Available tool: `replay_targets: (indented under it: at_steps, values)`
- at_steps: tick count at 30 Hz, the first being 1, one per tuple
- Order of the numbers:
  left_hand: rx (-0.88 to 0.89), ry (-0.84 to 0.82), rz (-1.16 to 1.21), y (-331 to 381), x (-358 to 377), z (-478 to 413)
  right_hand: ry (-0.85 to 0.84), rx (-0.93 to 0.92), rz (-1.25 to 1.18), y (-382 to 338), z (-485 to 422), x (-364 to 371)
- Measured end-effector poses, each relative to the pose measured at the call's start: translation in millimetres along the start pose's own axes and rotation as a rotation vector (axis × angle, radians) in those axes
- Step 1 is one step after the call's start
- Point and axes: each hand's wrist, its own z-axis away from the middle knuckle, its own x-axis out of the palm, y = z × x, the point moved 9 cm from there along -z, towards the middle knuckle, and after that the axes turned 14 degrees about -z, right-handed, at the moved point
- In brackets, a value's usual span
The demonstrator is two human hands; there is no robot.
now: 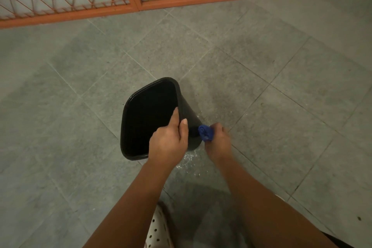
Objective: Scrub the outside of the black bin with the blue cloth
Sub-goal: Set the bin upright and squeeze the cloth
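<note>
Grey tiled floor [80, 86] all around me, with the orange metal gate [128, 9] running along the far edge. In the middle is the black bin [186, 106], tipped on the floor so its open mouth faces up at me and its right outer wall shows. My left hand [169, 141] clamps the near rim, fingers curled inside and thumb down the outside, holding it steady. My right hand [218, 141] is closed round the bunched blue cloth [205, 132], which I press against the lower right side of the bin's outer wall. Pale wet specks [189, 159] dot the tiles just beside the bin, so I'd say scrubbing is under way. This one side has the cloth on it. The far and left walls are hidden from me, so I can't tell what's left.
</note>
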Motion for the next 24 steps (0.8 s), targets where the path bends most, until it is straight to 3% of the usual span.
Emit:
replay_targets:
  at_steps: [11,24]
  values:
    - [0.151,-0.111,-0.259,30,48,27,-0.075,0.096,-0.026,24,6,10]
    - [0.215,-0.152,-0.249,43,84,36,-0.095,0.292,0.012,45,8,-20]
